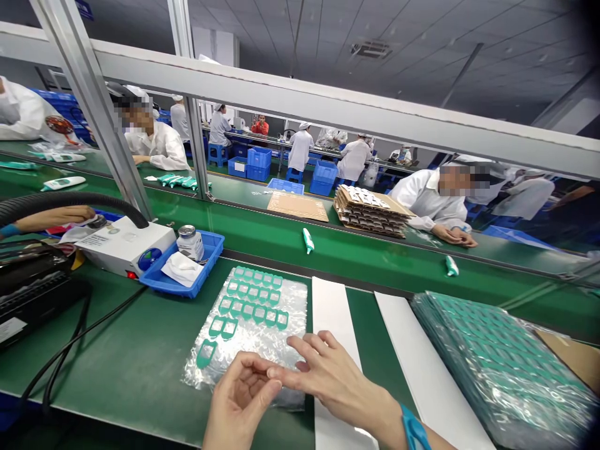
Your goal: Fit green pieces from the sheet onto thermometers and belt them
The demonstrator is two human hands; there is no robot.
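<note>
My left hand [244,394] is closed, its thumb and index finger curled together over the front part of a clear plastic sheet [262,337]. Whatever it may pinch is hidden. My right hand [335,375] reaches in from the right, its index fingertip touching the left hand's fingertips and its other fingers spread. Rows of small green stickers with window-like centres [255,310] lie on the sheet. Closest to my left hand is a single green sticker [207,354] near the sheet's left edge. A blue band circles my right wrist.
White strips [330,312] and a thick stack of plastic sheets with green stickers [506,350] lie to the right. At left are a blue tray [180,287] holding a jar, a white box [126,244] and cables. Green-and-white devices [308,240] sit on the conveyor; co-workers sit beyond.
</note>
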